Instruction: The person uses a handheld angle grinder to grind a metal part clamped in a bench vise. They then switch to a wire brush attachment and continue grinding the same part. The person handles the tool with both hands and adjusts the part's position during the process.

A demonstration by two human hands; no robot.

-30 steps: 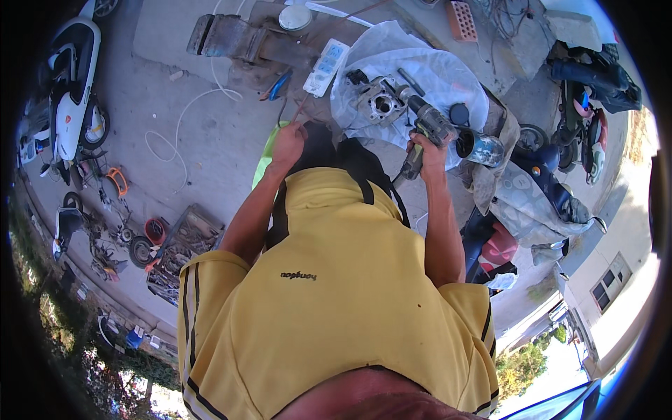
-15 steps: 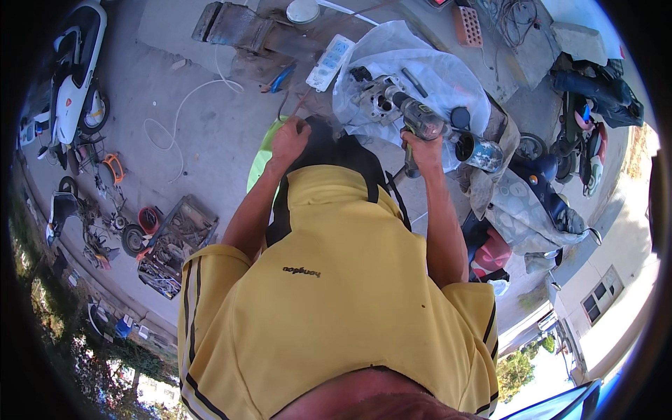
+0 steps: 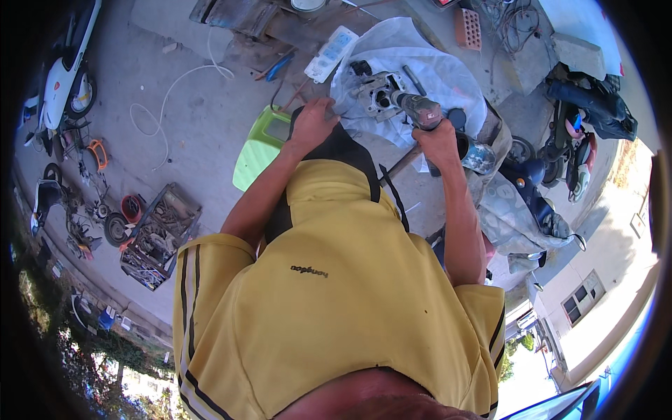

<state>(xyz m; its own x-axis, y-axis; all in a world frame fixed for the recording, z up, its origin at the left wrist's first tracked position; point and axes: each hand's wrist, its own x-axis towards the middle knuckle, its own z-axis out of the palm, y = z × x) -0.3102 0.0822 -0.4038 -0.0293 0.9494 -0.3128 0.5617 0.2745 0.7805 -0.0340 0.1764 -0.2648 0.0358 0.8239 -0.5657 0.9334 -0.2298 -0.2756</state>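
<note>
Gripping one grey-and-dark pistol-shaped power drill [image 3: 422, 110] in the right hand [image 3: 437, 140], aimed at one silvery cast-metal engine part [image 3: 378, 94] just ahead-left. Well apart, curling the left hand [image 3: 315, 126] by black cloth trousers [image 3: 343, 150]; cannot tell whether empty. Could skid or spin the part on one white plastic sheet [image 3: 448, 66] if pushed off-axis. Beyond the right hand, counting one dark rod [image 3: 414, 80].

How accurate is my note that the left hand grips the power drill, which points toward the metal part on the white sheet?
Not quite: the head view shows the right hand, not the left hand, gripping the power drill, which points toward the metal part on the white sheet.
</note>
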